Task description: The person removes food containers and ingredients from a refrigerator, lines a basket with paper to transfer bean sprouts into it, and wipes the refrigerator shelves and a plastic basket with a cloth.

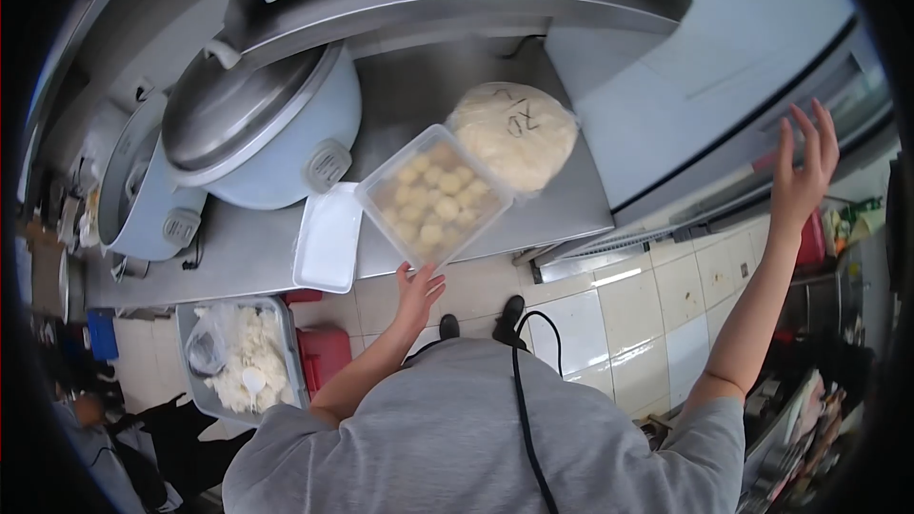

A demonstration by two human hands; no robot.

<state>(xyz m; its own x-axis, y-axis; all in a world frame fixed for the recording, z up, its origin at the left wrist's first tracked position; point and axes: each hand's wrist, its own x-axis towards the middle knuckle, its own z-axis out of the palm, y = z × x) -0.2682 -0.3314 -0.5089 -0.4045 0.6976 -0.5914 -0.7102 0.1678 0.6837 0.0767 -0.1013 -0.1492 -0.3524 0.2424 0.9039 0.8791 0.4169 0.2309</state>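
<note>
My left hand (419, 299) is at the near corner of a clear square plastic container (381, 198), with its fingers curled at the edge. Pale yellow, round balls (433, 200) fill the container. It overlaps a white tray (326, 243) on one side and a plastic bag of pale food (514, 138), marked in black, on the other. My right hand (806, 167) is raised with its fingers stretched out, near the front of a grey fridge (705, 86). Nothing shows in that hand, and whether it touches the fridge I cannot tell.
A big lidded cooker (271, 148) and another pale blue pot (143, 190) stand on the steel counter (571, 195). Below the front edge, a grey tub (295, 352) holds white rice-like food and a scoop. A red box (324, 359) sits beside it. A dark cable (522, 409) hangs over my shirt.
</note>
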